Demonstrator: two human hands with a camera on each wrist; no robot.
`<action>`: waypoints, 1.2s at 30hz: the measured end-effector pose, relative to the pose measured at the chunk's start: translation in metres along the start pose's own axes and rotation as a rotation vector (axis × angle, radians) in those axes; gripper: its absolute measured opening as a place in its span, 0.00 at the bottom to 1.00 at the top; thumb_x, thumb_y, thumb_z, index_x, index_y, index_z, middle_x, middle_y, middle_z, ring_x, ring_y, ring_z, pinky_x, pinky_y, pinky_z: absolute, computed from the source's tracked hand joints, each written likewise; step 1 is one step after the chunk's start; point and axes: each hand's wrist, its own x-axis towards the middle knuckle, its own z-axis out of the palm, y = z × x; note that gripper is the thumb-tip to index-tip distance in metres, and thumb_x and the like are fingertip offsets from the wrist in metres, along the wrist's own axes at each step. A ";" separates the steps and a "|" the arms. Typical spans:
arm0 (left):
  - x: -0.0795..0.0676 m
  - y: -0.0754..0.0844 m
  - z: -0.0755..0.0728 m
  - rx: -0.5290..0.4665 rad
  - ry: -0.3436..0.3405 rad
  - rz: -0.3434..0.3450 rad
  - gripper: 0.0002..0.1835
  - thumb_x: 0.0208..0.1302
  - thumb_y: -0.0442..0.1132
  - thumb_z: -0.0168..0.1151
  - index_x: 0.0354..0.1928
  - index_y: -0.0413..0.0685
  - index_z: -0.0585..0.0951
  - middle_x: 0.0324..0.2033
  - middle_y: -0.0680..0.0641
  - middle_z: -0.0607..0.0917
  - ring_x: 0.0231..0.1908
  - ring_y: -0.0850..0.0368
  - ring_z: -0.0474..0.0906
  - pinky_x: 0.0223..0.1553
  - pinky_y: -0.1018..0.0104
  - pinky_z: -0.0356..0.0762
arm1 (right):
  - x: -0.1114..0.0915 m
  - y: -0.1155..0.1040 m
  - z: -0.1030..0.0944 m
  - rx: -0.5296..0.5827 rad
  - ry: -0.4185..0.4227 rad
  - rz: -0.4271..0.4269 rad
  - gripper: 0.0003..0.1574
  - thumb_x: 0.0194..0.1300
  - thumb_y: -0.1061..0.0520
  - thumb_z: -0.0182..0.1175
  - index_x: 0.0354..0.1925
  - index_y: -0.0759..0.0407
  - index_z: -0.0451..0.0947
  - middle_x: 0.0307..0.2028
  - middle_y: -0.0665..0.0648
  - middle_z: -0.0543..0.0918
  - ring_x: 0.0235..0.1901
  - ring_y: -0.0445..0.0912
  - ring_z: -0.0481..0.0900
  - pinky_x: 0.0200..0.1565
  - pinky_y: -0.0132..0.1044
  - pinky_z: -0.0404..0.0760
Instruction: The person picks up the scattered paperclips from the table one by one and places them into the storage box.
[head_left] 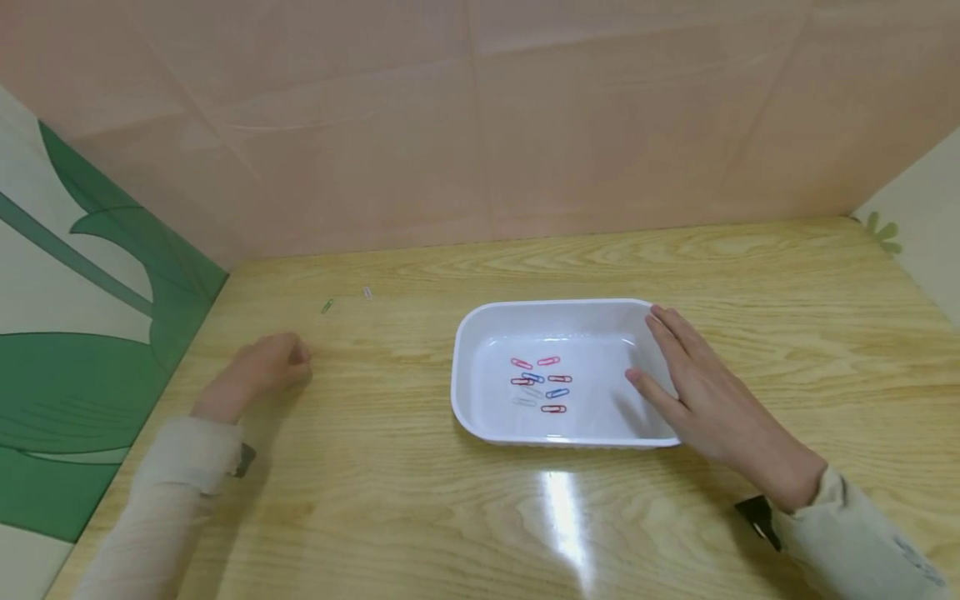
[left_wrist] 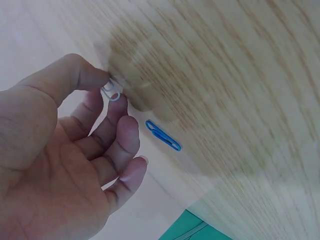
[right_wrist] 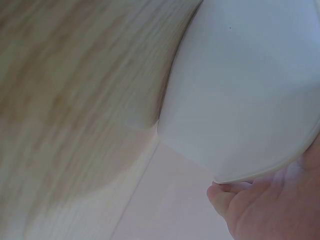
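Head view: shows white tray (head_left: 592,417) standing right of centre on wood-grain table (head_left: 412,500). Contains paper clips (head_left: 553,409) in red, pink, blue and pale tones, grouped toward left half of tray floor, with some overlapping. Note green clip (head_left: 327,307) and small pale-pink clip (head_left: 367,293) lying loose on table, beyond left hand (head_left: 258,371). Note right hand (head_left: 705,408) at right end of tray, with fingers extended along rim and thumb over interior. Cannot tell from this angle what left hand holds.

Left wrist view: shows white clip (left_wrist: 111,91) pinched between thumb and fingertip of left hand, with remaining fingers loosely bent. Shows blue clip (left_wrist: 163,136) lying on table just beside fingertips, untouched. Judged advisable: grip thin wire lightly but squarely, to avoid twisting it out of the pinch. Hold spare fingers off blue clip, to avoid sweeping it aside. Lift clear of table before any sideways travel.

Right wrist view: shows outer wall of tray close up, with fingers of right hand touching at rim, lower right. Cannot confirm thumb position here. Judge contact adequate for steadying; recommend gentle pressure, to avoid tipping tray or shifting contents.
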 end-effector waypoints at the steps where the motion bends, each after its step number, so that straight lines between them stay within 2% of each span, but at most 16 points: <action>1: 0.000 0.000 0.000 -0.002 -0.001 -0.002 0.12 0.66 0.38 0.58 0.45 0.36 0.76 0.46 0.34 0.82 0.45 0.41 0.79 0.49 0.44 0.76 | 0.000 0.000 0.000 0.000 -0.001 0.001 0.48 0.77 0.41 0.47 0.77 0.67 0.40 0.79 0.66 0.42 0.78 0.62 0.40 0.76 0.59 0.43; 5: 0.000 0.000 0.002 0.016 0.024 0.026 0.11 0.68 0.36 0.57 0.45 0.34 0.77 0.46 0.32 0.82 0.46 0.39 0.79 0.51 0.43 0.77 | 0.000 -0.001 0.000 -0.002 -0.002 0.002 0.49 0.77 0.41 0.47 0.77 0.67 0.40 0.79 0.66 0.42 0.78 0.62 0.40 0.76 0.60 0.43; 10: 0.000 -0.001 0.006 0.008 0.065 0.078 0.11 0.73 0.35 0.51 0.46 0.33 0.76 0.39 0.37 0.82 0.38 0.47 0.79 0.44 0.50 0.80 | 0.000 0.000 0.000 -0.001 -0.001 0.002 0.49 0.77 0.41 0.47 0.77 0.67 0.39 0.78 0.67 0.41 0.78 0.63 0.39 0.76 0.60 0.42; 14: -0.001 0.004 0.007 0.002 0.123 0.134 0.10 0.75 0.36 0.48 0.45 0.33 0.73 0.36 0.38 0.81 0.35 0.50 0.78 0.42 0.51 0.81 | 0.000 0.000 0.000 -0.003 -0.005 0.005 0.49 0.77 0.41 0.46 0.77 0.66 0.39 0.79 0.67 0.41 0.78 0.62 0.39 0.76 0.60 0.42; 19: -0.003 0.011 0.008 0.010 0.191 0.193 0.09 0.74 0.33 0.51 0.47 0.32 0.74 0.38 0.36 0.82 0.40 0.43 0.81 0.46 0.47 0.80 | 0.001 -0.001 0.000 -0.001 -0.006 0.004 0.49 0.77 0.41 0.46 0.77 0.67 0.39 0.79 0.67 0.41 0.78 0.63 0.39 0.76 0.60 0.42; 23: -0.005 0.017 0.007 -0.001 0.209 0.201 0.10 0.71 0.31 0.54 0.51 0.33 0.75 0.41 0.34 0.84 0.43 0.41 0.81 0.47 0.46 0.81 | 0.001 -0.001 0.000 -0.001 -0.004 0.003 0.49 0.77 0.41 0.46 0.77 0.67 0.39 0.79 0.67 0.41 0.78 0.63 0.39 0.76 0.60 0.42; 29: -0.007 0.027 0.007 0.021 0.263 0.235 0.11 0.71 0.33 0.57 0.51 0.36 0.78 0.41 0.36 0.86 0.40 0.43 0.83 0.44 0.48 0.82 | 0.001 -0.001 -0.001 -0.003 -0.003 0.000 0.49 0.77 0.41 0.47 0.77 0.67 0.39 0.78 0.67 0.41 0.78 0.62 0.39 0.76 0.59 0.42; 36: -0.011 0.044 0.007 0.047 0.345 0.288 0.11 0.70 0.32 0.57 0.50 0.38 0.80 0.35 0.39 0.86 0.35 0.47 0.82 0.39 0.51 0.81 | 0.000 0.000 0.000 -0.002 -0.001 -0.003 0.49 0.77 0.41 0.47 0.77 0.68 0.39 0.78 0.68 0.42 0.78 0.63 0.39 0.76 0.59 0.42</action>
